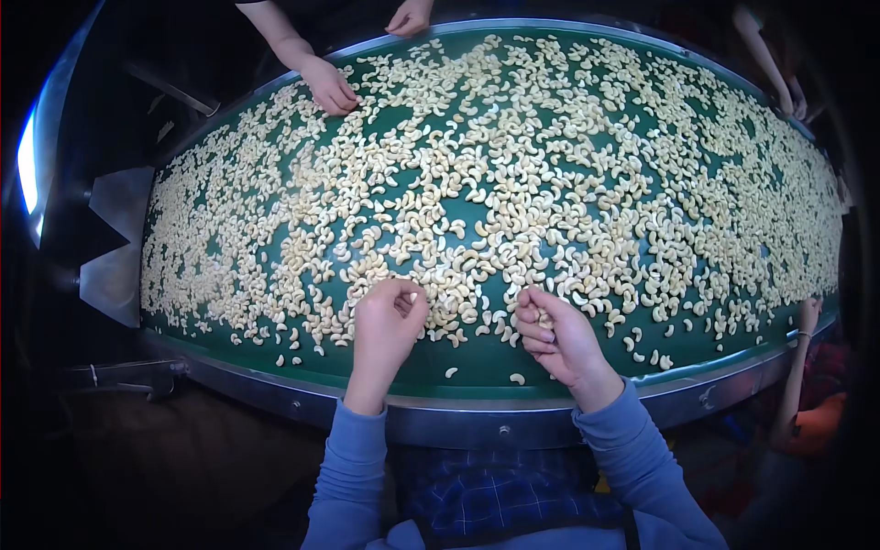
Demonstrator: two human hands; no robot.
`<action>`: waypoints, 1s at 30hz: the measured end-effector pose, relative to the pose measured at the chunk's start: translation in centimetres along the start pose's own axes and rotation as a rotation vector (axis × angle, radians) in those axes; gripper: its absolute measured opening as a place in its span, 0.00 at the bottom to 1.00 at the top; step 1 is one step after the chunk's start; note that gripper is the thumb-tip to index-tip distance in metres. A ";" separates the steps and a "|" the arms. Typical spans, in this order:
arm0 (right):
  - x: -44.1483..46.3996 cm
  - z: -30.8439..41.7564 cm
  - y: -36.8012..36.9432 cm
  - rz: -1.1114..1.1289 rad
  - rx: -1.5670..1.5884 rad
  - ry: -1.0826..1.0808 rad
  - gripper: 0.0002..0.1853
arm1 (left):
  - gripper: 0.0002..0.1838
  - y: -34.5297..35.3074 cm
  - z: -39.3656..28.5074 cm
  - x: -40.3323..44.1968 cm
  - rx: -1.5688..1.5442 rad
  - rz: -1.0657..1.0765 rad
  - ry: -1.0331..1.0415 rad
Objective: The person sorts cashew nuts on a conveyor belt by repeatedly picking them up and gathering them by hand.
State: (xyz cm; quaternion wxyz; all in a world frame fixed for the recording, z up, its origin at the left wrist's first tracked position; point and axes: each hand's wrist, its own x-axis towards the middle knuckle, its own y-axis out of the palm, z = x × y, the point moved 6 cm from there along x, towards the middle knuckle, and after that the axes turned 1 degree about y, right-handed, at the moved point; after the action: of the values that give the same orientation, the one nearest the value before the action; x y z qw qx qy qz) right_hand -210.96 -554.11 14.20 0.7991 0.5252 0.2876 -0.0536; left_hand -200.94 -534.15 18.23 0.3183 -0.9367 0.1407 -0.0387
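Note:
Pale cashew nuts (522,215) lie scattered thickly over a green conveyor belt (431,371). Just above the near part of the belt, my left hand (390,321) has its fingers curled, with a cashew showing at the fingertips. To its right, my right hand (561,337) is closed around several cashews, partly visible between thumb and fingers. Loose nuts lie around both hands, and two single cashews rest near the front edge between them.
A metal rail (458,422) runs along the belt's near side. Angled metal plates (112,284) stand at the left end. Across the belt, a co-worker's hand (328,87) touches the nuts; other people's hands are at the far right (810,314).

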 end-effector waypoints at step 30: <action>-6.8 4.8 -5.0 0.067 -0.315 0.177 0.15 | 0.07 4.7 -3.5 -7.0 0.200 -0.238 -0.030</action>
State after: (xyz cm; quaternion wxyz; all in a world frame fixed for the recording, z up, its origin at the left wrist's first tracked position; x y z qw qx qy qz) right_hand -216.55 -561.94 15.04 0.8444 0.4053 0.3442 0.0652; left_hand -209.32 -537.70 18.28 0.4050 -0.9110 0.0192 -0.0758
